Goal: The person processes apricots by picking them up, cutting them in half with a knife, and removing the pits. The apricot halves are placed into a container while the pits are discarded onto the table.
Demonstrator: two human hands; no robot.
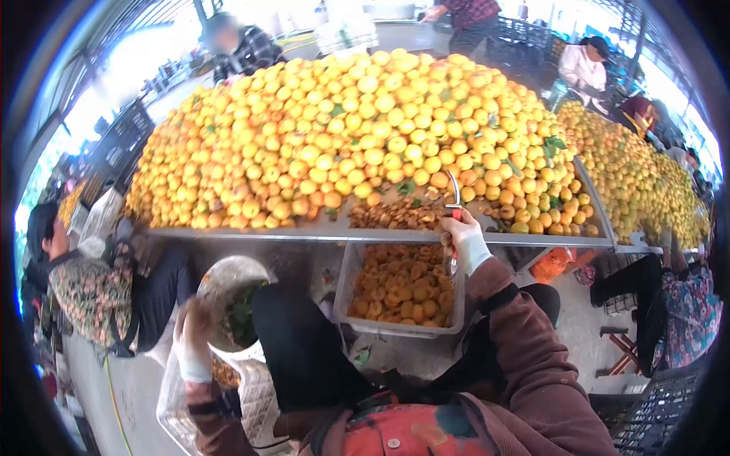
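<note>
My right hand (pixel 459 234) is closed round a curved metal tool with a red and black handle (pixel 455 210) at the table's front edge. Its hook points up toward the yellow fruit (pixel 342 137) heaped on the table. Small brown pieces (pixel 399 215) lie just left of that hand. Below the edge, a clear plastic bin (pixel 399 328) holds halved orange fruit (pixel 403 285). My left hand (pixel 194 327) is low on the left, beside a white bucket (pixel 237 267) with green leaves inside; it is blurred, and its fingers cannot be made out.
The metal table edge (pixel 304 234) runs across the view. A white basket (pixel 258 399) stands under my left forearm. A person in a patterned top (pixel 95 296) sits at left, and others are around the table. A black crate (pixel 661 410) is at lower right.
</note>
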